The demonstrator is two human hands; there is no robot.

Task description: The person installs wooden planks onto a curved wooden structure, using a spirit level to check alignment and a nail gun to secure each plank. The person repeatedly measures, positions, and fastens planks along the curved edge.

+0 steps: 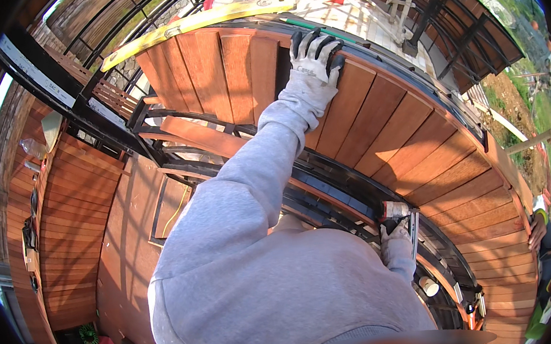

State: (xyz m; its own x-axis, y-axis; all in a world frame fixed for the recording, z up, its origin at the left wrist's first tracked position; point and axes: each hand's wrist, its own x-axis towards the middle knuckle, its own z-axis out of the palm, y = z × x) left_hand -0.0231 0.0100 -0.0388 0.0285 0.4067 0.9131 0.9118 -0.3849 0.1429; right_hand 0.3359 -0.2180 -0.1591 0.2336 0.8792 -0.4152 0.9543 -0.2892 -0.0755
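My left hand (310, 61), in a pale work glove with dark fingertips, reaches far forward to the top of a curved wall of reddish wooden slats (354, 103). Its fingers are spread over the top edge, beside a dark gap between two slats. Lower and to the right, my right hand (396, 235), also gloved, is closed around a caulking gun (415, 228) with a red and white tube (395, 209). The grip itself is partly hidden by the glove and sleeve. A loose wooden board (200, 136) lies across the black metal frame left of my left arm.
A long yellow spirit level (200, 21) rests along the top edge at the far left. Black metal framing (319, 181) runs below the slats, with a paper cup (428, 286) on it. At the right rim, another person's hand (537, 231) touches the wall's outer edge.
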